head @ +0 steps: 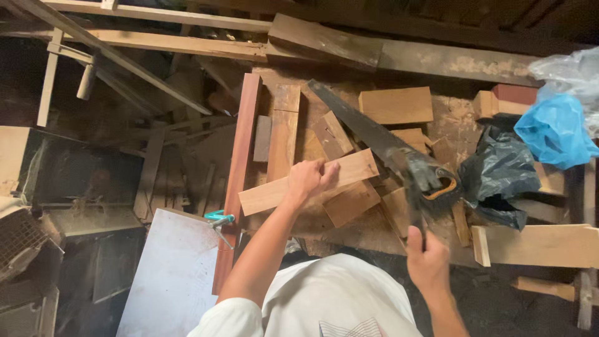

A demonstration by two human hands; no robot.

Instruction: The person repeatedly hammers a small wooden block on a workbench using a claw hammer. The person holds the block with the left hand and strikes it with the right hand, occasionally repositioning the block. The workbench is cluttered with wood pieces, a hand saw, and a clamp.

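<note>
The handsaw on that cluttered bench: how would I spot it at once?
Start at the workbench strewn with wood offcuts. The pale plank under the left hand leads right to the handsaw. It is the only long dark blade there, slanting up-left from an orange-trimmed handle.

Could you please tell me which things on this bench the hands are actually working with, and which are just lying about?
In hand:
left hand pressing the pale board
right hand near the handsaw

Lying about:
reddish plank
wood offcuts
black bag
blue bag
</note>
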